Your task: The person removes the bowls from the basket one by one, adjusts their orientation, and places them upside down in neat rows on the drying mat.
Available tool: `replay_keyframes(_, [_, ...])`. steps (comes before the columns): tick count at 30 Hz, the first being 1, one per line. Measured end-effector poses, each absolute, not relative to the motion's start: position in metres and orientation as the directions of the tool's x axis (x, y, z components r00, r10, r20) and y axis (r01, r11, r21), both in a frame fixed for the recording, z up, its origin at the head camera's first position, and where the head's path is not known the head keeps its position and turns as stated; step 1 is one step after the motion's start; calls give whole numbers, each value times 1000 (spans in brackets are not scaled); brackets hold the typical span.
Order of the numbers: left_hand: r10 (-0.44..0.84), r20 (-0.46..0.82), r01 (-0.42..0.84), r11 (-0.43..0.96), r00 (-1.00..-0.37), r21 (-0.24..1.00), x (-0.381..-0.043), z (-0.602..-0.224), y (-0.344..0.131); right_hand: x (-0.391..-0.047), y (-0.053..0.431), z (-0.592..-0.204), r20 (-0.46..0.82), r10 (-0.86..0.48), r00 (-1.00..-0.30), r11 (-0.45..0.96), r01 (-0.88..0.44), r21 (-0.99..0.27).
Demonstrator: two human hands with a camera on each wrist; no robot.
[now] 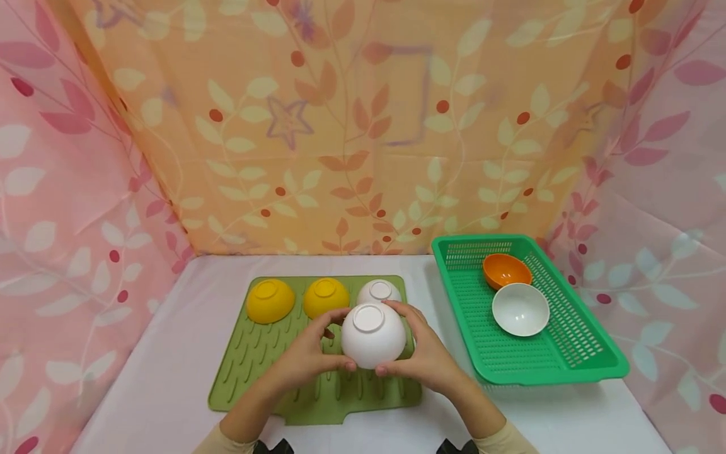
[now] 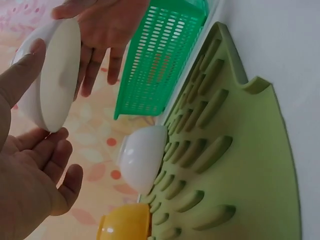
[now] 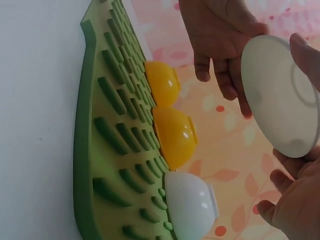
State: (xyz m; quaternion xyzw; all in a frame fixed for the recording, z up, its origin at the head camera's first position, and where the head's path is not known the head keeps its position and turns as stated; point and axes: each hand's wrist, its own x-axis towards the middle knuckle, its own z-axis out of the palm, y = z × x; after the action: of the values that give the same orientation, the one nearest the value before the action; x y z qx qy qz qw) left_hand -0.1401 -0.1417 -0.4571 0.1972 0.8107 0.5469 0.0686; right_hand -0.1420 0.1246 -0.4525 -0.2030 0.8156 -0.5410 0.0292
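Observation:
A white bowl point(image 1: 373, 343), its foot ring turned up, is held above the green drying mat point(image 1: 266, 384) between both hands. My left hand point(image 1: 314, 350) grips its left side, thumb low and fingers near the base. On the opposite side my right hand point(image 1: 424, 353) grips it the same way. Both wrist views show the bowl's hollow inside and the gap between it and the mat. Along the mat's back edge, two yellow bowls point(image 1: 270, 302) and another white bowl point(image 1: 379, 291) rest upside down; the held bowl partly hides that white one in the head view.
At the right stands a green plastic basket point(image 1: 573, 372) with perforated sides. Inside it an orange bowl point(image 1: 507, 271) leans beside a white bowl point(image 1: 520, 309), both facing up. Patterned cloth point(image 1: 363, 189) walls the white table point(image 1: 153, 384) at the back and both sides.

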Motion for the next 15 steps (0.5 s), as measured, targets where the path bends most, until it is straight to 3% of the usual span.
replay_keyframes(7, [352, 160, 299, 386, -922, 873, -133, -449, -144, -131, 121, -450, 209, -311, -927, 384, -324, -865])
replay_keyframes(15, [296, 178, 305, 469, -938, 829, -119, -444, -180, -128, 83, -462, 267, -355, -896, 355, -394, -848])
